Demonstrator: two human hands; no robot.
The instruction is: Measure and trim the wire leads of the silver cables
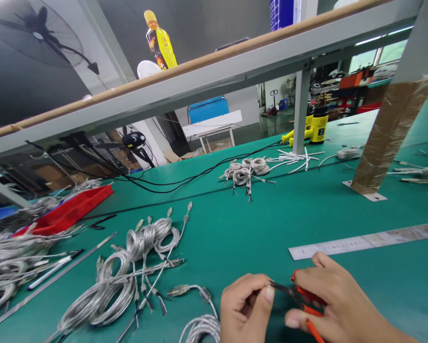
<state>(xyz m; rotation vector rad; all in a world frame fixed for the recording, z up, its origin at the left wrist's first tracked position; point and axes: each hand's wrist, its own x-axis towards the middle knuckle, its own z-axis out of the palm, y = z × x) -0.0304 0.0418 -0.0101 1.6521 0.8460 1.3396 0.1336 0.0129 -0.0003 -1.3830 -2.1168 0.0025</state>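
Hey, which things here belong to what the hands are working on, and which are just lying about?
Part of the work:
left hand
right hand
orange-handled cutters
clear USB cable, nearest the hands

Just lying about:
metal ruler
red bag
yellow machine

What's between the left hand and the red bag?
In the head view, coiled clear cables lie on the green mat between the left hand and the red bag.
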